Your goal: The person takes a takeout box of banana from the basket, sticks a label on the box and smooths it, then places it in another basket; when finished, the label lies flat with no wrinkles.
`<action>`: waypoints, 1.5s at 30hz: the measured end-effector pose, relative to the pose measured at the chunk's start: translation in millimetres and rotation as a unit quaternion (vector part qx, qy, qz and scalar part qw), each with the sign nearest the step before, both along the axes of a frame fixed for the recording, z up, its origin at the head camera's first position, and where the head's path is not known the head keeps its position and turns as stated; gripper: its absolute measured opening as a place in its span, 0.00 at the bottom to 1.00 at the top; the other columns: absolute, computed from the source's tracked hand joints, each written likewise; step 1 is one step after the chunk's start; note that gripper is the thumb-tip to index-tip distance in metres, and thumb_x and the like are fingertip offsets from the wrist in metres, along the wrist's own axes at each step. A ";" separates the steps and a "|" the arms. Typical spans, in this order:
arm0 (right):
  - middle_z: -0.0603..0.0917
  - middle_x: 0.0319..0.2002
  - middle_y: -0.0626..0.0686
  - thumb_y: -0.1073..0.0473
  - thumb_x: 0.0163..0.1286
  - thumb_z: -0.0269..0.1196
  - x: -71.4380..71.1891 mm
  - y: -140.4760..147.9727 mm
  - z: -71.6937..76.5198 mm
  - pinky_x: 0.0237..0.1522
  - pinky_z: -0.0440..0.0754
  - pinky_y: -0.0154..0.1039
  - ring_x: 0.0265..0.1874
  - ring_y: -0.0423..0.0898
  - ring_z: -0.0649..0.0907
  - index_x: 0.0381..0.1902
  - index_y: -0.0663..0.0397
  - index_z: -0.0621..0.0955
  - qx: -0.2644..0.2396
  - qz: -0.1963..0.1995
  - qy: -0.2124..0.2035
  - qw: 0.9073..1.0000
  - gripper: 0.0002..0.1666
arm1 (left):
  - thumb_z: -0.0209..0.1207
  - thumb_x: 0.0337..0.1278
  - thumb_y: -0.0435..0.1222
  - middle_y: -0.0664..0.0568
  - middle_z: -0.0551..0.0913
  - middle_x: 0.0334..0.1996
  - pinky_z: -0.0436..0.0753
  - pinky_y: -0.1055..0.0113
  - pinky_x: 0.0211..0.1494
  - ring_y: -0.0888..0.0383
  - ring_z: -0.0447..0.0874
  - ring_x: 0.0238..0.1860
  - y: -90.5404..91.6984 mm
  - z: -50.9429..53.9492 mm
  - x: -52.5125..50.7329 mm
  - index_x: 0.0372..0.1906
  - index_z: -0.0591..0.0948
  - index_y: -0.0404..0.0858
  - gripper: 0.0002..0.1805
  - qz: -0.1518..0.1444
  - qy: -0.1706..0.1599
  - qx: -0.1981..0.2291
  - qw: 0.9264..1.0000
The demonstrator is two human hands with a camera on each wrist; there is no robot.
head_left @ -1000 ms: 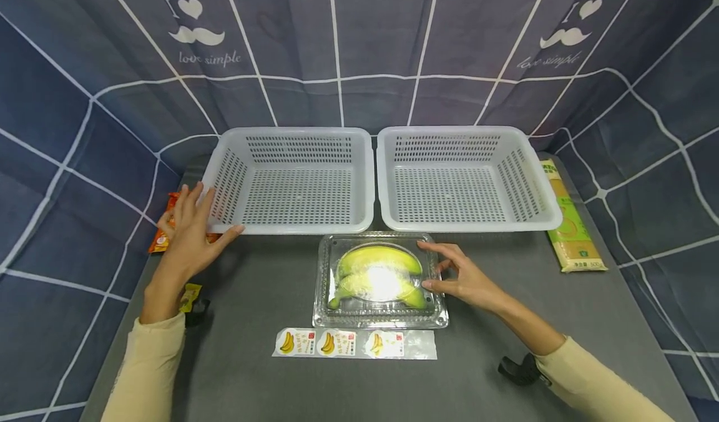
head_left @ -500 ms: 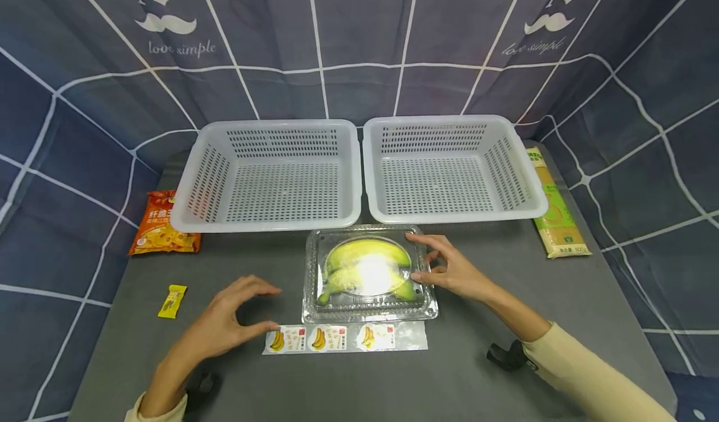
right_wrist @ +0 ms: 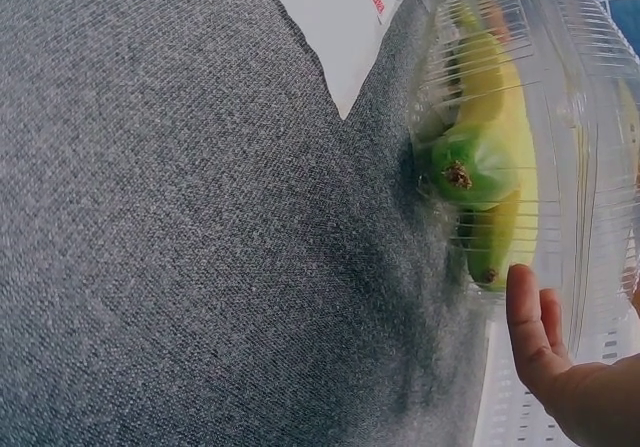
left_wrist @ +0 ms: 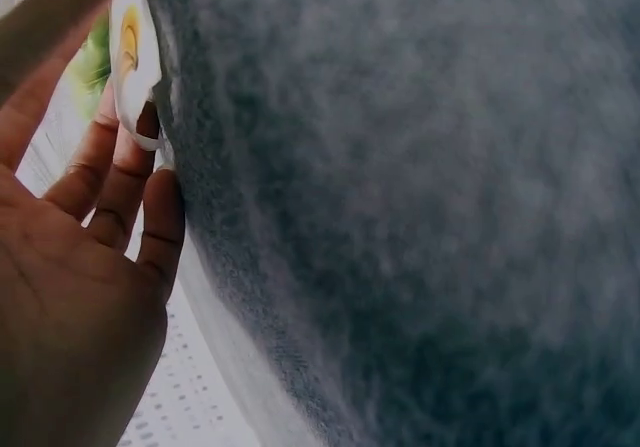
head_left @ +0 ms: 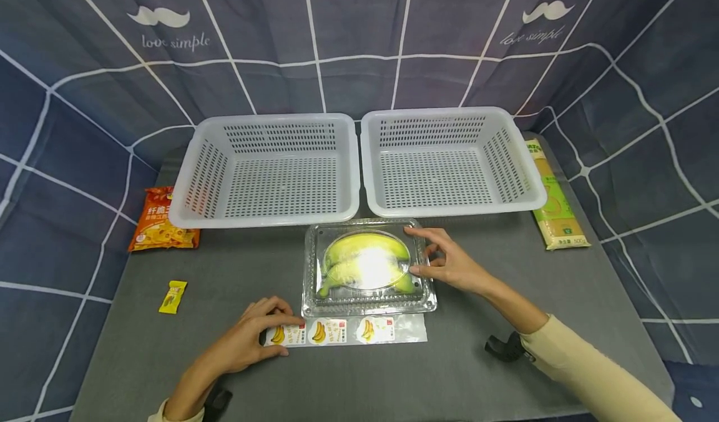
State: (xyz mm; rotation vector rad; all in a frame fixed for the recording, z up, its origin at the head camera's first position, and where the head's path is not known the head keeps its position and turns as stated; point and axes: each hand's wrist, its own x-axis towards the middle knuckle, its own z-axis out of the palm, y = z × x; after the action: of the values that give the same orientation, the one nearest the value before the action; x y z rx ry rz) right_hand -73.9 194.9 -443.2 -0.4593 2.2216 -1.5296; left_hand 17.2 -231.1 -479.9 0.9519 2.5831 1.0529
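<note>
A clear plastic clamshell box stands closed at the middle of the table, with yellow-green bananas inside. My right hand touches the box's right side, thumb and forefinger spread along its edge. In the right wrist view, one fairly straight finger lies against the clear wall. Just in front of the box lies a strip of banana stickers. My left hand is at the strip's left end, with fingers on the far side and thumb on the near side, apart. In the left wrist view, fingertips meet the strip's end.
Two white perforated baskets, a left one and a right one, stand behind the box. An orange snack bag and small yellow packet lie left. A green-yellow grain bag lies right.
My left hand has come from the left basket's front corner down and right to the sticker strip's left end. My right hand stays at the box. The head view has shifted slightly.
</note>
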 end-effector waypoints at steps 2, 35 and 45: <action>0.59 0.64 0.61 0.61 0.61 0.71 0.3 -0.2 -0.3 0.32 0.80 0.36 0.42 0.52 0.67 0.73 0.46 0.65 -0.001 0.000 0.000 1.000 0.44 | 0.77 0.34 0.36 0.64 0.75 0.48 0.64 0.62 0.45 0.66 0.69 0.46 0.2 -1.4 0.1 0.56 0.82 0.56 0.35 0.000 0.001 0.001 1.000; 0.44 0.77 0.61 0.63 0.61 0.70 9.1 14.6 -5.4 0.49 0.80 0.49 0.63 0.59 0.65 0.75 0.44 0.62 -0.003 0.023 0.077 0.997 0.48 | 0.63 0.62 0.33 0.49 0.84 0.53 0.83 0.69 0.47 0.64 0.83 0.49 -4.0 63.0 -20.3 0.62 0.78 0.41 0.23 -0.116 -0.115 0.120 0.979; 0.55 0.73 0.62 0.70 0.57 0.71 12.2 16.2 5.7 0.50 0.81 0.45 0.64 0.49 0.67 0.71 0.54 0.68 -0.010 0.000 0.158 0.987 0.44 | 0.62 0.62 0.30 0.57 0.82 0.53 0.80 0.67 0.47 0.64 0.80 0.46 14.1 109.1 -52.8 0.63 0.77 0.44 0.24 -0.158 -0.066 0.107 0.979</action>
State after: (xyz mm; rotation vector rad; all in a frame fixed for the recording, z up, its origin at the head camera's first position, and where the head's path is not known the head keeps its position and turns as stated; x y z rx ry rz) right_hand -61.6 211.1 -437.5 -0.7544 2.4398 -1.5709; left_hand -35.6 -217.0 -370.8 1.2448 2.1513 1.2694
